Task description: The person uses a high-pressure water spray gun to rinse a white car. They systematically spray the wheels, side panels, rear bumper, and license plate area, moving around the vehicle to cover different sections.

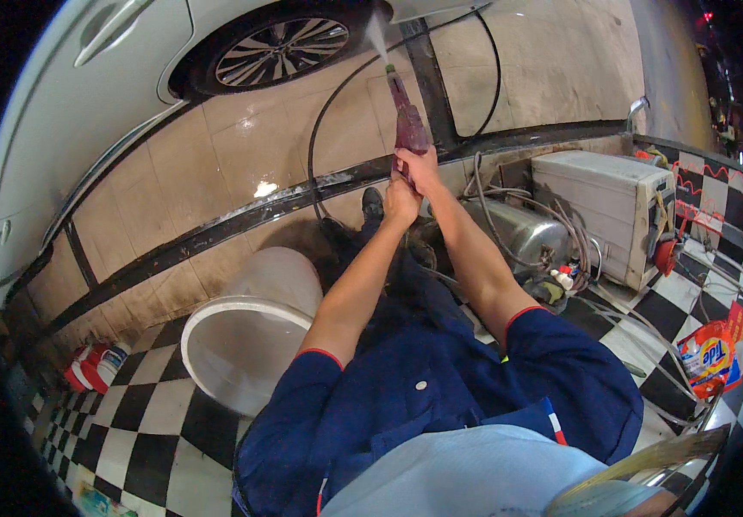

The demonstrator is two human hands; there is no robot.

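Both my hands grip a purple-red spray gun (412, 129), held out ahead of me at the upper middle of the head view. My left hand (402, 201) is on the lower, nearer part of its grip. Just above it, my right hand (420, 169) closes around the grip behind the body. White spray leaves the green nozzle (390, 68) toward the car's lower edge, beside the wheel (283, 52) with its dark tyre and multi-spoke rim. The pale car body (106, 90) fills the upper left. A black hose (312, 152) loops over the wet tiled floor.
A large whitish tub (248, 355) lies tilted at my left. To the right stand a metal tank (520, 226), coiled hoses and a dirty white box-shaped machine (594, 200). A Tide detergent bag (707, 362) is at far right. Dark channels (216, 234) cross the floor; red-and-white containers (97, 367) sit at left.
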